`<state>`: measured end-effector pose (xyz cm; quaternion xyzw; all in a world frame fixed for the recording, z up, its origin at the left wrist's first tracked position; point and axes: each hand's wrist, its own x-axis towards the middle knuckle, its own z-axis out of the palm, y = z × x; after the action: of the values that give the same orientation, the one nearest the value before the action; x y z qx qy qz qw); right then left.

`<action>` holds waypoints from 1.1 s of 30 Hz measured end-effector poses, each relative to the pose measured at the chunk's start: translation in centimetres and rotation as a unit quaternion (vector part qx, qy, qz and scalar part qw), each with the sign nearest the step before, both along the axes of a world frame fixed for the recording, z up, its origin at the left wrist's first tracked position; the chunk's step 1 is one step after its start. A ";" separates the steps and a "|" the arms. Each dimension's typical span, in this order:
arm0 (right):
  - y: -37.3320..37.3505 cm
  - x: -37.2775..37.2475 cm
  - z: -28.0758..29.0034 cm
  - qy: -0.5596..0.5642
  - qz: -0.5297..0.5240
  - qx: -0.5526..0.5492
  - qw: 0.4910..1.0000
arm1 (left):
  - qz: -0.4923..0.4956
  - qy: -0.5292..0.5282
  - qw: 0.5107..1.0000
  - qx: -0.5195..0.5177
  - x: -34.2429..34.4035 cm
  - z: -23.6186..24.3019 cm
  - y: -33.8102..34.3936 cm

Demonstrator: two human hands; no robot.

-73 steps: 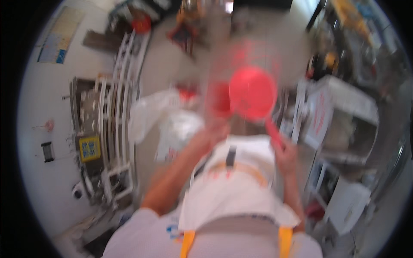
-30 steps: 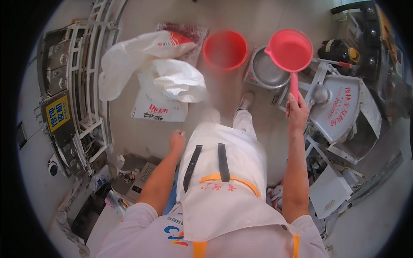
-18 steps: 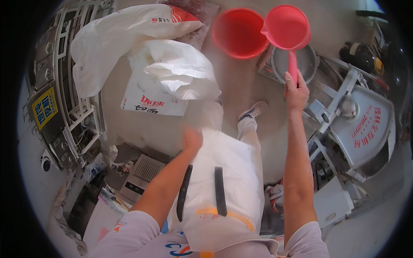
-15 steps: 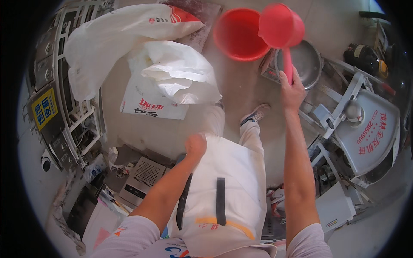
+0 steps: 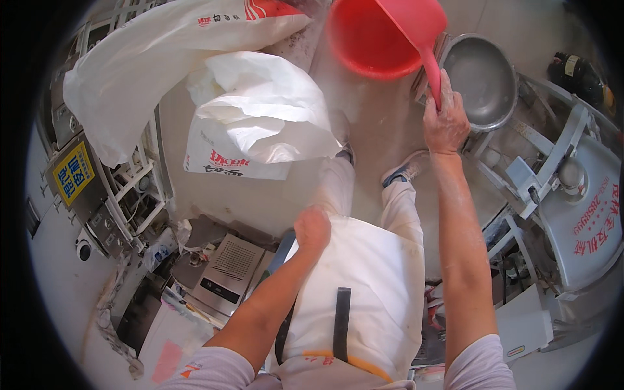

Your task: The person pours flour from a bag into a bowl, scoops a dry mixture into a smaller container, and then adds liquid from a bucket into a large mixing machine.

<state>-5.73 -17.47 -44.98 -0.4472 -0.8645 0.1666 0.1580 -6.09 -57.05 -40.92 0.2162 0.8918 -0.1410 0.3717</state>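
Note:
My right hand [image 5: 447,122], floury and closed, grips the handle of a pink-red plastic dipper [image 5: 419,23]. The dipper's bowl hangs over the right side of a red bucket [image 5: 374,70] and is cut off by the top edge of the view. I cannot see what the dipper holds. A grey metal basin [image 5: 482,81] stands just right of my right hand. My left hand [image 5: 312,227] is a closed fist at the left edge of my white apron [image 5: 364,273]; whatever is inside its fingers is hidden.
An open white woven sack [image 5: 260,114] stands ahead on the left, with a fuller one [image 5: 143,52] behind it. Metal frames line the left side. A machine with a grey rounded cover [image 5: 578,214] and white frame stands on the right. A dark bottle [image 5: 575,70] lies beyond it.
My right hand has brought the dipper leftward from above the metal basin to over the bucket, uncovering the basin. The view has shifted; my left fist stays by the apron.

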 end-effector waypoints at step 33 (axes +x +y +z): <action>3.9 17.1 -7.4 0.052 -0.311 -0.090 0.945 | -0.052 0.014 0.997 0.062 -0.9 -0.1 2.0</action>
<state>11.38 -13.59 -52.41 -0.6967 -0.6545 0.2097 0.2056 -6.94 -55.10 -41.07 0.2827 0.8917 -0.1071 0.3369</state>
